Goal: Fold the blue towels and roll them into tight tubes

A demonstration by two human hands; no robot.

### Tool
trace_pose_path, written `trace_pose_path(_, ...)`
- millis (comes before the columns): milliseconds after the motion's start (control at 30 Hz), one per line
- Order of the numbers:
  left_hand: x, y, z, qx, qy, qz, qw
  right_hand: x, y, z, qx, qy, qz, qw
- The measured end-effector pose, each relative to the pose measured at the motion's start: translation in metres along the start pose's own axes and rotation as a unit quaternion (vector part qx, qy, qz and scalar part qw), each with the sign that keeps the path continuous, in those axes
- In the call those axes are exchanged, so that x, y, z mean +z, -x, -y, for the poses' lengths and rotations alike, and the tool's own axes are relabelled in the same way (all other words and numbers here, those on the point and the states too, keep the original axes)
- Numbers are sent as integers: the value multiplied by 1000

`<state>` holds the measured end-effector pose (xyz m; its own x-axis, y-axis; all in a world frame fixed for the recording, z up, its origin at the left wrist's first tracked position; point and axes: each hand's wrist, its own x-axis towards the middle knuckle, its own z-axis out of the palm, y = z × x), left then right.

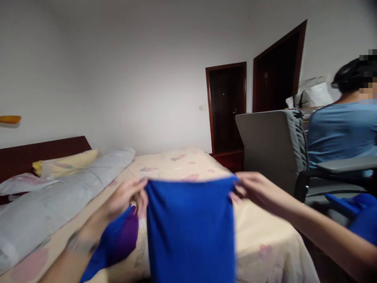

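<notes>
A blue piece of cloth [191, 228] hangs stretched between my two hands, its top edge nearly level and its lower end cut off by the picture's bottom. My left hand [126, 198] pinches the top left corner. At the opposite corner, my right hand [249, 184] grips the edge with fingers closed. Both hands are somewhat blurred. Behind my left wrist shows a blue and purple cloth [125, 234]; whether it is joined to the held one I cannot tell. Beneath everything spreads a bed [167, 163] with a cream patterned sheet.
A long grey bolster [73, 194] lies along the bed's left side, near a yellow pillow [70, 164] and a white plastic bag [25, 182]. To the right, a person in a blue shirt [343, 131] sits on a grey chair [269, 147], with blue cloth [363, 216] near its seat.
</notes>
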<state>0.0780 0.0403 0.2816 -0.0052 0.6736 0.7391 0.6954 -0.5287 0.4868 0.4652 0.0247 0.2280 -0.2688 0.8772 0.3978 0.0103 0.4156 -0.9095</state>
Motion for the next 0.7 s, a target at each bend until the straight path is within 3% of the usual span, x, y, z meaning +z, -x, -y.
trace_pose_path(33, -5, -32, -4, -23, 32, 34, 999, 1, -37, 18, -27, -88, -11, 996)
trace_pose_path(67, -9, -67, -11, -52, 69, 91, 992, 1, -76, 36, -48, -111, -36, 992)
trace_pose_path(100, -12, -102, -19, -82, 120, 74, 987, 1, -115, 56, -64, -122, -72, 988)
trace_pose_path(167, -17, -164, -40, -49, 147, -33, 987, -2, -181, 92, -111, -152, -176, 966)
trace_pose_path(200, -19, -189, -52, -11, 141, -88, 986, -5, -204, 109, -143, -159, -193, 958)
trace_pose_path(267, -25, -220, -74, 74, 96, -173, 977, -12, -228, 135, -212, -156, -196, 944)
trace_pose_path(333, -32, -228, -91, 143, 40, -212, 966, -19, -230, 150, -265, -139, -182, 937)
trace_pose_path(433, -37, -202, -99, 197, -27, -223, 954, -27, -211, 144, -289, -123, -172, 934)
trace_pose_path(500, -30, -165, -89, 196, -60, -223, 953, -30, -191, 118, -284, -122, -169, 936)
trace_pose_path(600, 2, -81, -51, 162, -97, -197, 962, -29, -147, 46, -251, -76, -178, 949)
trace_pose_path(700, 53, 32, 8, 148, -113, -118, 975, -17, -84, -53, -147, 70, -157, 974)
